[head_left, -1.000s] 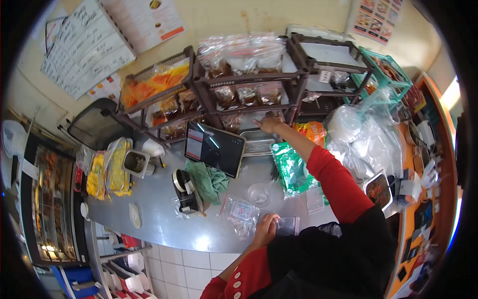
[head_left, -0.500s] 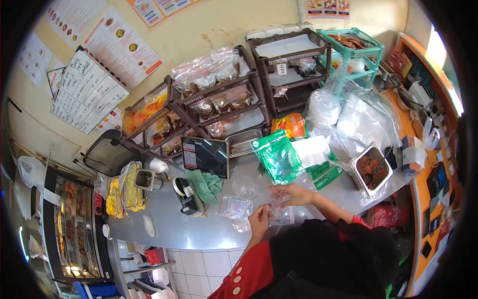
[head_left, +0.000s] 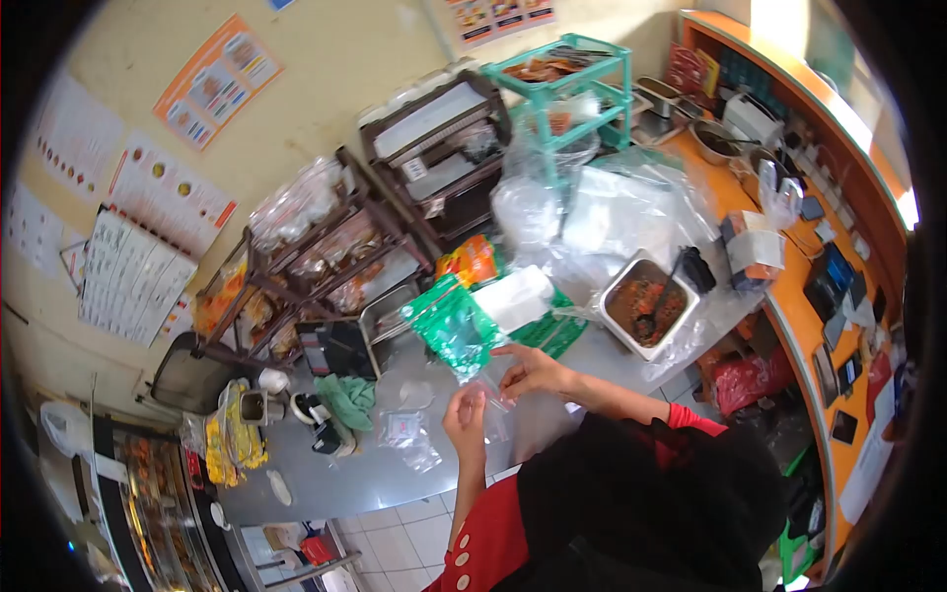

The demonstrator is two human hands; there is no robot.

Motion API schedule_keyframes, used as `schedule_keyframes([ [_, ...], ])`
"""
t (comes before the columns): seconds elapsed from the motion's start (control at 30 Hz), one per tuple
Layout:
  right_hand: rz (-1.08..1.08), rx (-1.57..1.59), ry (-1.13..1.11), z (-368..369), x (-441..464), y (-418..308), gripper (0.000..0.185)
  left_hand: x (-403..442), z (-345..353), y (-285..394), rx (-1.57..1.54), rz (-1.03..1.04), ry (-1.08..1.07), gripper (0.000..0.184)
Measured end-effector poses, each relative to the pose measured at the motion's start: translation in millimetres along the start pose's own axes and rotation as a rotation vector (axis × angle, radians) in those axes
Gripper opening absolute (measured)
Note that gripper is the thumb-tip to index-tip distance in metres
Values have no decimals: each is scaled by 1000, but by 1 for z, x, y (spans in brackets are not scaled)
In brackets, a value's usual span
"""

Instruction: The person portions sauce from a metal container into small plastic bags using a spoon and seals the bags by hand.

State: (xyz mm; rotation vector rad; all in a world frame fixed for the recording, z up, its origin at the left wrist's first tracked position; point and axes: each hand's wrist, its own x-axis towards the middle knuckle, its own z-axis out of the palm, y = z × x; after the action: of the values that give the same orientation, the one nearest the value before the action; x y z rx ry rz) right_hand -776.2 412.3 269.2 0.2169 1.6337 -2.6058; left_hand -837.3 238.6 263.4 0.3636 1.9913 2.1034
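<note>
Both hands are together over the steel table, just below a green pouch (head_left: 454,331). My left hand (head_left: 465,419) pinches one side of a small clear zip bag (head_left: 496,407). On the bag's other side, my right hand (head_left: 531,373) has its fingers bent at the red-lined edge. The bag looks flat and see-through. More clear bags (head_left: 408,430) lie to the left of my left hand. Above my right hand are a white stack (head_left: 515,298) and a second green packet (head_left: 552,333).
A steel container of red-brown food with a ladle (head_left: 646,304) stands at the right. Brown crates (head_left: 326,252) and a teal rack (head_left: 567,84) line the back. A green cloth (head_left: 345,400), a tablet (head_left: 338,349) and yellow packages (head_left: 233,434) are at the left.
My right hand has come down from the crates to the clear bag beside my left hand. My left hand has risen with the bag. The view has swung right.
</note>
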Motion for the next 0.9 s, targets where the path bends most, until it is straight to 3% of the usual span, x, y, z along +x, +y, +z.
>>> schedule_keyframes([
  [0.07,-55,-28,43,-12,-14,-5,80,-7,31,10,447,517,357,21],
  [0.13,-114,-101,97,-23,-26,-13,82,-23,44,24,788,726,341,24],
  [0.23,-168,-408,145,-32,-53,-39,80,-37,77,36,416,140,-144,24],
  [0.27,-195,-478,138,-35,-61,-44,79,-40,86,31,214,-21,-173,20],
  [0.4,-261,-530,132,-54,-87,-60,75,-43,110,23,0,-113,-155,16],
  [0.5,-231,-583,165,-76,-101,-59,75,-45,125,25,6,-192,-248,16],
  [0.63,-272,-1262,84,-70,-133,-88,84,-63,160,26,406,155,-212,11],
  [0.67,-355,-1227,24,-76,-135,-88,89,-59,159,16,371,180,-229,9],
  [0.77,-610,-1249,-64,-93,-129,-82,91,-41,158,31,371,-156,-489,14],
  [0.8,-533,-1266,-93,-94,-131,-86,91,-38,161,33,358,-191,-591,16],
  [0.9,-668,-1274,-88,-103,-128,-79,91,-30,161,21,371,-111,-714,16],
])
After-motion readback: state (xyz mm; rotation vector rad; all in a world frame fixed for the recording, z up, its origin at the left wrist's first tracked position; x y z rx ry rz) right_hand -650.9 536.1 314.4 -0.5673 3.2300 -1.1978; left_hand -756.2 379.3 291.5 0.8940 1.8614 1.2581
